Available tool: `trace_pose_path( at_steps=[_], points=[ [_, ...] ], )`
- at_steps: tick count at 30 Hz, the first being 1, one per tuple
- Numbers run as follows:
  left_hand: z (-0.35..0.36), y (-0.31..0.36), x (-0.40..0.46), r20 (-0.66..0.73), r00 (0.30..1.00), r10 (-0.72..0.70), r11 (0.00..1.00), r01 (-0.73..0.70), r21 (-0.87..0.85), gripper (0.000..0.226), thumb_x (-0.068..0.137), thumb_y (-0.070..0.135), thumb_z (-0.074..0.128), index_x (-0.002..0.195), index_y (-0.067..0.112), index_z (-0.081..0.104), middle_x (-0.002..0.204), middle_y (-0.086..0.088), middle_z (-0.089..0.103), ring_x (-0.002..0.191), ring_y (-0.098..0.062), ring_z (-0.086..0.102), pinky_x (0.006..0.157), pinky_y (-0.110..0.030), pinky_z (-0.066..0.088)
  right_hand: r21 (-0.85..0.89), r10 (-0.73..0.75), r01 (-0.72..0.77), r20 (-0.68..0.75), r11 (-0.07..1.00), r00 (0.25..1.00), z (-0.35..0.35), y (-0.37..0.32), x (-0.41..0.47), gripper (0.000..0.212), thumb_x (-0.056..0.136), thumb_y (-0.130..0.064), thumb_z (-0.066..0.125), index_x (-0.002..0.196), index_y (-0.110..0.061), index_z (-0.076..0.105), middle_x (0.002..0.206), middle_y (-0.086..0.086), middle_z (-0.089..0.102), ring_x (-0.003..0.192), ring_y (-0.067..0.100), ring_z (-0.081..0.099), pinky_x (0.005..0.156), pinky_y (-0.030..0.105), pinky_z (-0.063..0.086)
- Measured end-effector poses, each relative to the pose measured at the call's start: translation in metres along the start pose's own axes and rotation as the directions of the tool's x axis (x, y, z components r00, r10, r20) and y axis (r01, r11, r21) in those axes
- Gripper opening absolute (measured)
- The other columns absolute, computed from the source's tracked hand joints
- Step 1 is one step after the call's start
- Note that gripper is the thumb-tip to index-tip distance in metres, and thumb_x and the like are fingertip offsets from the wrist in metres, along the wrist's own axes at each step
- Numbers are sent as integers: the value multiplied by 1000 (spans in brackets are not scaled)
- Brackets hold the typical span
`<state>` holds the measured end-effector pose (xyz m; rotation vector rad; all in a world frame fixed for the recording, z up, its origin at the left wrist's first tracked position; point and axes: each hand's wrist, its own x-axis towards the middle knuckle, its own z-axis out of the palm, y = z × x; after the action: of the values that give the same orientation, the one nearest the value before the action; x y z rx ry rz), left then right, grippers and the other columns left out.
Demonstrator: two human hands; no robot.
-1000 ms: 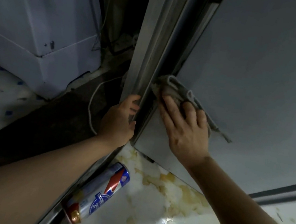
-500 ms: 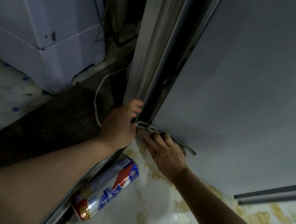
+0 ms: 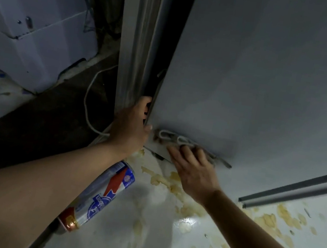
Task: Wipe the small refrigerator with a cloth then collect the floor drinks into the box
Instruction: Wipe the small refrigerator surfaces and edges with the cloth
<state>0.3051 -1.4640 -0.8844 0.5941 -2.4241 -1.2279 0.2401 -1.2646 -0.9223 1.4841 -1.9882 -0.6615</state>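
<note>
The small refrigerator's grey side panel (image 3: 259, 85) fills the upper right. My right hand (image 3: 192, 168) presses a crumpled grey cloth (image 3: 174, 139) flat against the panel's bottom edge, close to the floor. My left hand (image 3: 131, 127) grips the refrigerator's front corner edge just left of the cloth, fingers curled around it. A silver, red and blue drink can (image 3: 98, 197) lies on its side on the floor beneath my left forearm, partly hidden by it.
A white appliance (image 3: 34, 30) stands at the upper left. A white cable (image 3: 88, 100) loops over the dark floor strip between the two units. The pale floor (image 3: 162, 240) carries yellowish stains. A grey rail (image 3: 297, 188) runs at the right.
My right hand has slid the cloth down the panel from mid-height to its bottom edge. My left hand stays on the corner edge. The view has shifted slightly.
</note>
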Motion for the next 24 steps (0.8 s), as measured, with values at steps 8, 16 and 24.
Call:
trace_pose_path(
  at_steps=[8, 16, 24],
  points=[
    [7, 17, 1, -46, 995, -87, 996, 87, 2, 72, 65, 35, 82, 121, 14, 42, 115, -12, 63, 104, -31, 62, 84, -45, 52, 129, 255, -227, -268, 965, 929, -43, 50, -17, 42, 97, -7, 33, 131, -16, 56, 137, 3, 47, 102, 25, 43, 73, 35, 28],
    [22, 26, 0, -144, 981, -128, 991, 131, 13, 64, 71, 37, 76, 116, 8, 40, 115, -14, 59, 102, -34, 58, 81, -37, 47, 200, 287, -251, -181, 947, 941, -27, 47, -37, 42, 85, -7, 49, 126, -16, 58, 122, 6, 45, 83, 26, 38, 62, 35, 41],
    [23, 38, -5, -128, 978, -165, 985, 170, 34, 65, 78, 33, 71, 125, 6, 37, 128, -18, 53, 114, -38, 53, 93, -50, 46, 193, 182, -174, -22, 966, 983, -32, 45, -51, 30, 78, -16, 69, 107, -22, 68, 106, -2, 64, 77, 19, 56, 60, 29, 45]
  ],
)
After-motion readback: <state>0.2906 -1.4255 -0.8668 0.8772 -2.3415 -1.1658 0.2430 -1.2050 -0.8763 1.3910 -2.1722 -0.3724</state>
